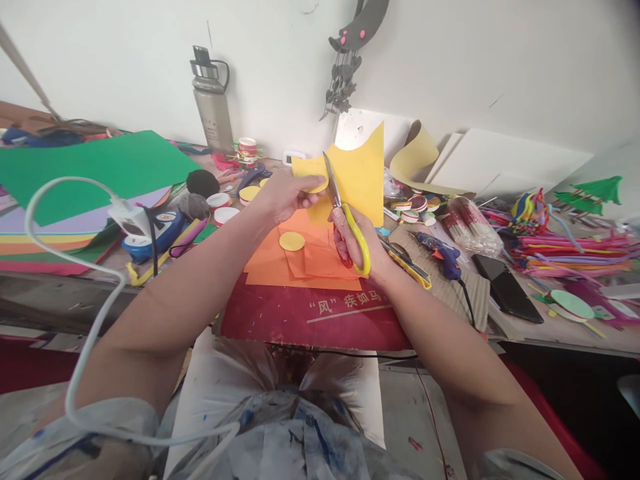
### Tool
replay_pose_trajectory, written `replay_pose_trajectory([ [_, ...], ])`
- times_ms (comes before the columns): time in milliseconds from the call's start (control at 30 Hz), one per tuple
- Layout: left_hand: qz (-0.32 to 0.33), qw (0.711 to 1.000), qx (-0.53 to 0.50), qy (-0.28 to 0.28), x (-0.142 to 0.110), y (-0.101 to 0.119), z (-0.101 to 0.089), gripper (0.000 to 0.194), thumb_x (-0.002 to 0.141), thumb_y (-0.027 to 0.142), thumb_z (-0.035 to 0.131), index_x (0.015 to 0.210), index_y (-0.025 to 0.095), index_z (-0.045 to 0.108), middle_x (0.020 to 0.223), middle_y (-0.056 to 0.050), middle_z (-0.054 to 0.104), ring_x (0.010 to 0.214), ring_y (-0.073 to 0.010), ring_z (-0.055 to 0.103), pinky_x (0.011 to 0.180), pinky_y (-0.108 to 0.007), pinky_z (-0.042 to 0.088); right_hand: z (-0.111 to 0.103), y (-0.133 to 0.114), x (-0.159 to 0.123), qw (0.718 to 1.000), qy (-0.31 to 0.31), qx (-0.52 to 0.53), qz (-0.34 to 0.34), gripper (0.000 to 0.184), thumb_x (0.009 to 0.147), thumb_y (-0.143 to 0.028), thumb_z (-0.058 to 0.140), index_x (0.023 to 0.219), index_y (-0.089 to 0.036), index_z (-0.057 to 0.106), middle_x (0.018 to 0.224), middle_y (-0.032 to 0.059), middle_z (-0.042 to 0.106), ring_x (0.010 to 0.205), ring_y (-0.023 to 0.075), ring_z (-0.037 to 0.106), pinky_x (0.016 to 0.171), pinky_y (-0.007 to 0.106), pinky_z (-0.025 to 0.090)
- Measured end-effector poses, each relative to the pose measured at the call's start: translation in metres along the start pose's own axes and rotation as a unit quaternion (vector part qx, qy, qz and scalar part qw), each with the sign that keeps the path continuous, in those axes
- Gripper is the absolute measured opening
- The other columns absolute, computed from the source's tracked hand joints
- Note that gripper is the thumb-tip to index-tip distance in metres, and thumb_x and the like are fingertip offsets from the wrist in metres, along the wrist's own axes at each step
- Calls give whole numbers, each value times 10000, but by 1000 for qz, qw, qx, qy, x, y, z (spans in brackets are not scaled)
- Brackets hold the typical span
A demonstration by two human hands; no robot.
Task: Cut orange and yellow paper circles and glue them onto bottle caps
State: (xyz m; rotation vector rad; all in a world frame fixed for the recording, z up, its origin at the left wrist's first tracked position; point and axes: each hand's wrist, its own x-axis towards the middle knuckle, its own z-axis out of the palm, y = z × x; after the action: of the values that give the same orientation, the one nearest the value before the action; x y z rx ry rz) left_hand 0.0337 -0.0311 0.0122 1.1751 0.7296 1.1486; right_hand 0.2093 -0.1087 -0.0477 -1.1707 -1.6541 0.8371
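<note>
My left hand (295, 193) pinches a yellow sheet (357, 173) by a partly cut piece at its left side. In my right hand (357, 233) is a pair of scissors (359, 243) with yellow handles, its blades pointing up and away at the sheet, beside my left fingertips. Whether the blades are parted is hard to make out. A cut yellow disc (292, 241) lies below on orange sheets (270, 267), which rest on a dark red board (300, 317) with printed characters.
A grey water bottle (213, 103) stands by the wall. Left lie a green sheet (95, 173) and a white cable (75, 320) crossing over my left arm. Right are a utility knife (410, 265), a glue gun (443, 257), a phone (506, 287) and bundled pipe cleaners (570, 253).
</note>
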Motion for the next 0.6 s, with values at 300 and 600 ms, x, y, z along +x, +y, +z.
replay_pose_trajectory([
  [300,1,999,30,-38,0,6,-5,226,786,59,873,778,143,664,650,-15,684,490,-29,507,467,-171,331,2,-5,-2,999,24,24,14,684,942,-944,596,941,-262,545,656,-58,508,421,94,433,377,260,337],
  [600,-2,998,64,-25,3,11,-14,215,742,54,881,782,135,685,672,-38,722,488,-27,485,469,-180,324,2,-6,-4,999,16,23,22,705,939,-963,575,966,-259,559,640,-58,515,411,97,441,349,261,341],
])
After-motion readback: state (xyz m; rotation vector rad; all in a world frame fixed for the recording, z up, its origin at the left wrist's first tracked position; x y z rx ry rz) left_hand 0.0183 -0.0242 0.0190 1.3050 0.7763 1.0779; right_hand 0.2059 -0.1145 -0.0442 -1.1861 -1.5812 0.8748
